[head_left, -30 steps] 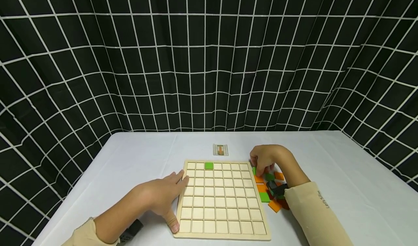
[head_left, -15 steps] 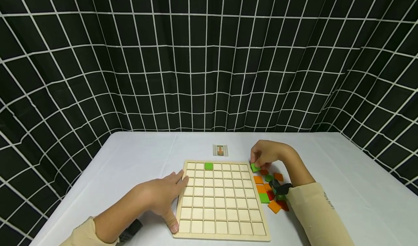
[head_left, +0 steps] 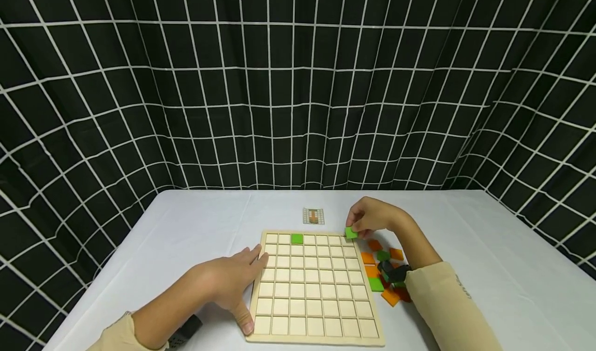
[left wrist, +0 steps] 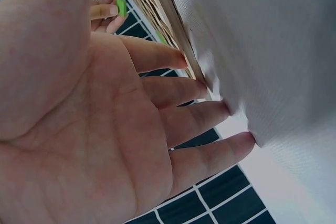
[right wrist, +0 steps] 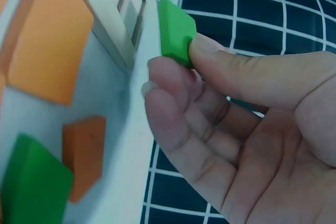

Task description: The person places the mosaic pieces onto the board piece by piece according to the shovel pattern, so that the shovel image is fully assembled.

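A pale wooden grid board (head_left: 314,339) lies on the white table, with one light green square tile (head_left: 297,238) in its far row, third cell from the left. Along the board's left edge rests my left hand (head_left: 233,281), fingers spread and thumb at the near corner; the left wrist view shows its fingertips against board and cloth. Over the far right corner, my right hand (head_left: 372,216) pinches another light green tile (right wrist: 177,32) between thumb and fingers. That tile is tilted and overlaps the corner cell in the head view.
Loose orange, green and red tiles lie right of the board, among them an orange tile (head_left: 390,296) and a light green one (head_left: 375,284). A small pattern card (head_left: 313,216) lies beyond the board. Black grid curtains (head_left: 293,82) hang behind the table.
My right hand has picked the light green tile out of the loose ones and moved it left to the board's far right corner. The left hand stays in place.
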`<action>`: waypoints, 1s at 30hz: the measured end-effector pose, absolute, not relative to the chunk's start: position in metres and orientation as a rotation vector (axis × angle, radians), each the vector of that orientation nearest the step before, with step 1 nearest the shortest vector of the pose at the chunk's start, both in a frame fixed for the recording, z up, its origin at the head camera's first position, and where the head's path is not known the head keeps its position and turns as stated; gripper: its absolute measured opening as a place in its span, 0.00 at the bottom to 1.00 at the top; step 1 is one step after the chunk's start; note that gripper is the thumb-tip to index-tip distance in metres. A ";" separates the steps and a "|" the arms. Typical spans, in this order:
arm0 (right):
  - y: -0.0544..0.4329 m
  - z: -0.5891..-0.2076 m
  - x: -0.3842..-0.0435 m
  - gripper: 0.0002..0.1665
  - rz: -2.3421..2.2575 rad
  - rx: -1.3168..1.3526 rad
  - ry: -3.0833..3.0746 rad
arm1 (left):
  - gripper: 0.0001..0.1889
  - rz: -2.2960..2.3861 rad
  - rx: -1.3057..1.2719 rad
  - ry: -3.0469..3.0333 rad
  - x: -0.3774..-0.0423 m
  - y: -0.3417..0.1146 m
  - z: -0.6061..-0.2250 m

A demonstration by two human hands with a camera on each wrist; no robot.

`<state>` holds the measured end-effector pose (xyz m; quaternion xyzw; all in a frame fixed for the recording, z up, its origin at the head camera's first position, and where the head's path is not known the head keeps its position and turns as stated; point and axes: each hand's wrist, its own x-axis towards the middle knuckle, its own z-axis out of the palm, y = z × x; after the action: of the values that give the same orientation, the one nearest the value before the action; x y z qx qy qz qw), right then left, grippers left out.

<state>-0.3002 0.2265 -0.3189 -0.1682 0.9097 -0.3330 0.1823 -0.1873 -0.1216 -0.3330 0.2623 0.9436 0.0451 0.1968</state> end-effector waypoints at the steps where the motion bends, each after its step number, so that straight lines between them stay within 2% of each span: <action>1: 0.225 -0.320 -0.300 0.05 -0.949 -0.472 2.564 | 0.74 0.125 0.735 2.640 -0.187 -0.122 -0.333; 30: 0.190 -0.329 -0.296 0.06 -0.956 -0.518 2.569 | 0.74 0.139 0.731 2.631 -0.188 -0.122 -0.334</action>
<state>-0.2964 0.1900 -0.3287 -0.1827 0.9067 -0.3374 0.1751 -0.1875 -0.1222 -0.3339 0.2618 0.9424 0.0499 0.2023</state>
